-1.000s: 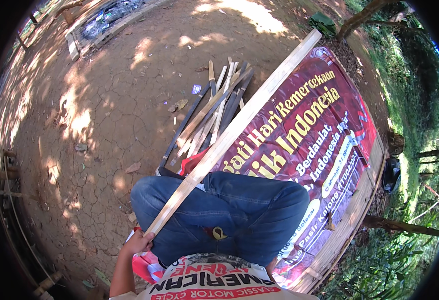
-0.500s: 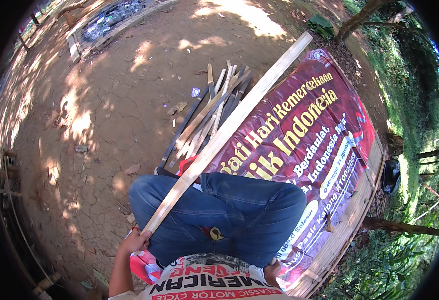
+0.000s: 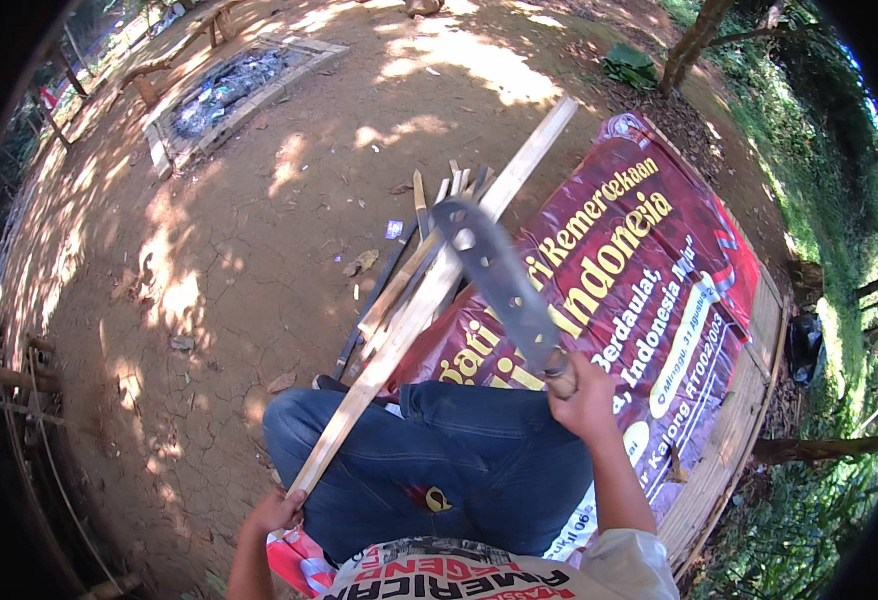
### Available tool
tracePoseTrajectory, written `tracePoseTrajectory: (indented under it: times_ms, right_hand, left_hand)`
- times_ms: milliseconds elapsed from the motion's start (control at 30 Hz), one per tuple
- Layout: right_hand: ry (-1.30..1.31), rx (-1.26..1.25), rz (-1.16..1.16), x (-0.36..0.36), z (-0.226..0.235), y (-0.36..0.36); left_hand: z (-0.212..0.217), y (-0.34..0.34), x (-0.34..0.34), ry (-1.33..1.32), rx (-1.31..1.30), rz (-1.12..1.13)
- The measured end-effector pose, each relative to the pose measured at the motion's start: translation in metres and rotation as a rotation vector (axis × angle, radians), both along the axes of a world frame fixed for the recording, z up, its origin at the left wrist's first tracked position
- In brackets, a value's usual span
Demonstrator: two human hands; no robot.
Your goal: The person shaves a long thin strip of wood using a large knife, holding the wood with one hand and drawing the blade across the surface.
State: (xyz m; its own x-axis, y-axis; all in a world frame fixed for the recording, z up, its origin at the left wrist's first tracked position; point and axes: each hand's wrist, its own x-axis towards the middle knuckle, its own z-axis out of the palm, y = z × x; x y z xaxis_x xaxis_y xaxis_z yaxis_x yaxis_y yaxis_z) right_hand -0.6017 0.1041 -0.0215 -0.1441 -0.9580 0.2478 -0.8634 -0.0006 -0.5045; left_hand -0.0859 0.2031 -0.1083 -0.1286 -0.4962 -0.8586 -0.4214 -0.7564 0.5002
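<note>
A long pale wooden strip (image 3: 359, 402) slants from beside my left hip across my left thigh, up and to the right past the banner. My left hand (image 3: 278, 511) is closed round its near end. In my right hand (image 3: 585, 396) is the wooden handle of a machete, gripped above my right knee. The machete (image 3: 507, 290) has a wide grey blade with several holes. It points up and to the left, and its tip overlaps the strip in view; whether it touches I cannot tell. Motion blurs part of the blade.
A heap of dark and pale wooden strips (image 3: 391, 300) lies on the dirt ahead. I sit on a maroon printed banner (image 3: 609, 230) over a bamboo platform (image 3: 724, 440). A bordered ash pit (image 3: 164, 150) is at the far left. A tree trunk (image 3: 697, 45) stands far right.
My right hand has come up from beside my right hip with the machete, now raised over the strip. The strip's far end has shifted slightly left and lower in view.
</note>
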Motion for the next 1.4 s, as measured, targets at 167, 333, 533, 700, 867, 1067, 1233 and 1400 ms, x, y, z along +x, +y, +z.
tracePoseTrajectory:
  times_ms: [167,333,533,700,867,1067,1233,1400]
  right_hand:
    - [0.058,0.262,0.322,0.053,-0.005,-0.058]
    - [0.092,0.397,0.38,0.048,0.003,-0.083]
    - [0.193,0.417,0.248,0.011,0.0,-0.11]
    - [0.114,0.44,-0.054,-0.074,0.008,-0.143]
    - [0.029,0.33,-0.026,-0.049,-0.001,-0.124]
    - [-0.002,0.245,0.294,0.037,-0.011,-0.077]
    - [0.153,0.349,0.56,0.086,-0.012,-0.068]
    - [0.203,0.355,0.412,0.079,-0.014,-0.084]
  left_hand:
    - [0.003,0.001,0.003,0.021,-0.034,0.025]
    - [0.006,0.003,-0.004,-0.057,-0.046,0.04]
    - [0.021,0.005,-0.013,-0.133,-0.06,0.038]
    - [0.013,-0.009,-0.002,-0.133,0.082,-0.015]
    - [0.031,-0.003,-0.018,-0.319,-0.151,-0.135]
    - [0.04,0.015,-0.038,-0.628,-0.299,-0.145]
    - [0.027,0.023,-0.033,-0.652,-0.41,-0.125]
    - [0.027,0.023,-0.037,-0.708,-0.453,-0.129]
